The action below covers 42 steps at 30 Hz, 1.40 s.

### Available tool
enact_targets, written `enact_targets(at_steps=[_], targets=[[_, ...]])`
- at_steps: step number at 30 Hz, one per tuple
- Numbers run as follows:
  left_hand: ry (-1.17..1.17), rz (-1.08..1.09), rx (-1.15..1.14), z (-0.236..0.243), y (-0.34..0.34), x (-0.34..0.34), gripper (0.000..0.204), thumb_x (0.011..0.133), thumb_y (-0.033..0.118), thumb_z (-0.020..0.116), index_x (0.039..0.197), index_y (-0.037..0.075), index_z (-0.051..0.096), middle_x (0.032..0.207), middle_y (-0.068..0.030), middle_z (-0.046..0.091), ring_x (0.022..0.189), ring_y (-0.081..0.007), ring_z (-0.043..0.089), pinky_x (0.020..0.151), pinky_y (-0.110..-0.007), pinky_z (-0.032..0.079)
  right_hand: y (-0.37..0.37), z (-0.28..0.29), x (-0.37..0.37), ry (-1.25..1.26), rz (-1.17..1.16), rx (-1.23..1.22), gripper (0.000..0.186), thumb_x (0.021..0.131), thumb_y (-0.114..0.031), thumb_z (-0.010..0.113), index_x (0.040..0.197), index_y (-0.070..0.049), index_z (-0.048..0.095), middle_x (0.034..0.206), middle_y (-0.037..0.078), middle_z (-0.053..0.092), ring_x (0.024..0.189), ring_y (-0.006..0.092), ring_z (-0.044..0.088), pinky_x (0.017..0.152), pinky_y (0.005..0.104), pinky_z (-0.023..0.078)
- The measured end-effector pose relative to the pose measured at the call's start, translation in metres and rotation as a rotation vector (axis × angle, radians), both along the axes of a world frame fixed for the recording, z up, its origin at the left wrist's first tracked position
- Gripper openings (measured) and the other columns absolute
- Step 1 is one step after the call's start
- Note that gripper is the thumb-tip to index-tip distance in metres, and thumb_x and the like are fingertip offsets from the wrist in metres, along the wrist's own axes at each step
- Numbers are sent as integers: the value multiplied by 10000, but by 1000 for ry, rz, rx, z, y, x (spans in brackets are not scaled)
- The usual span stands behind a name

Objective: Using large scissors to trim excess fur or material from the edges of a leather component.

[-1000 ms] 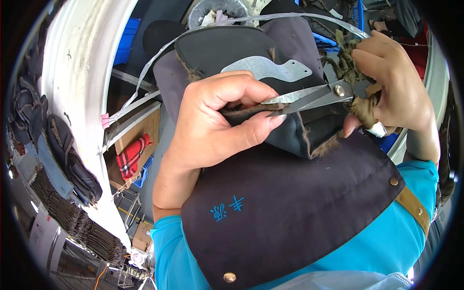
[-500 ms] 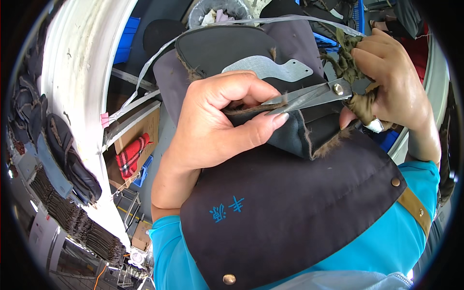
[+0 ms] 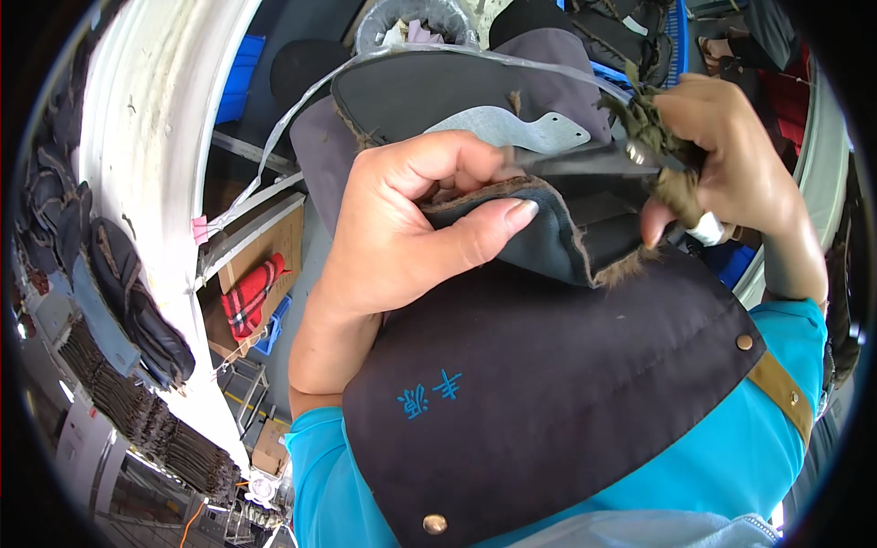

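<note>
My left hand (image 3: 420,215) pinches the edge of a dark leather piece with brown fur along its rim (image 3: 557,242), thumb on top and fingers behind. In my right hand (image 3: 735,151) is a pair of scissors (image 3: 585,164) with handles wrapped in olive-green cloth strips (image 3: 676,187). The blades are blurred by motion and lie just beyond the furry edge, close to my left fingertips. Under the hands, a larger dark fur-edged piece (image 3: 420,87) rests across my lap, with a grey shaped flat piece (image 3: 512,128) on it.
A clear-lined bin (image 3: 416,27) with scraps stands beyond my knees. To the left runs a white table edge (image 3: 137,137) with stacked dark pieces (image 3: 137,292) past it. A red plaid cloth (image 3: 254,297) lies in a carton below. Blue crates (image 3: 678,41) sit at the far right.
The scissors have come away from the furry edge and moved slightly up, now blurred. My right hand has shifted a little left. The left hand keeps its pinch on the leather piece.
</note>
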<state>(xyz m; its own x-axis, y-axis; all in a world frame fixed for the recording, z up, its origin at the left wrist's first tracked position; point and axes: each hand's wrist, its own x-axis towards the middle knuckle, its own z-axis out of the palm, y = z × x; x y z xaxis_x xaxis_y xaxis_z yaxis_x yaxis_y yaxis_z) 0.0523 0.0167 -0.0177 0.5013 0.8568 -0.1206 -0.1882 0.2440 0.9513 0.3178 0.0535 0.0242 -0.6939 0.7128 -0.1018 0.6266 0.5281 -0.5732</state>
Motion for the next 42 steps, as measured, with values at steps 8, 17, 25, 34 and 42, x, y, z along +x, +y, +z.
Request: enact_targets(at_steps=[8,17,25,34,42], targets=[[-110,8,-138,3,-2,-1,191,746,21,694,892,-5,575,790,-7,599,695,-30,533,624,-168,420,-10,-41,4,847,-390,-802,464,898,-453,446,849,-5,554,546,-32,428,453,38,338,426,177,277],[-80,15,187,-12,7,-2,215,663,51,752,836,22,628,791,-27,597,698,-90,501,595,-223,375,-13,-55,-36,1104,-484,-1105,353,888,-341,502,773,-8,503,571,12,448,434,53,365,394,190,312],[230,-110,498,8,19,-24,371,574,192,811,893,65,669,858,-59,560,806,-175,535,708,-279,408,-20,-72,-65,1164,-567,-1287,425,895,-403,448,705,-30,524,481,-13,386,398,85,346,388,218,282],[211,1,693,7,27,-22,196,690,129,707,866,53,667,805,-95,638,767,-247,607,698,-333,472,23,-116,3,1358,-815,-990,382,895,-402,427,722,-69,494,464,-16,326,369,98,298,358,232,246],[-354,1066,238,117,84,-210,550,828,387,585,1225,32,445,1237,-109,492,1149,-277,444,984,-464,335,39,-158,29,1186,-1198,-709,303,837,-366,569,705,-114,465,513,-20,385,427,85,355,398,215,290]])
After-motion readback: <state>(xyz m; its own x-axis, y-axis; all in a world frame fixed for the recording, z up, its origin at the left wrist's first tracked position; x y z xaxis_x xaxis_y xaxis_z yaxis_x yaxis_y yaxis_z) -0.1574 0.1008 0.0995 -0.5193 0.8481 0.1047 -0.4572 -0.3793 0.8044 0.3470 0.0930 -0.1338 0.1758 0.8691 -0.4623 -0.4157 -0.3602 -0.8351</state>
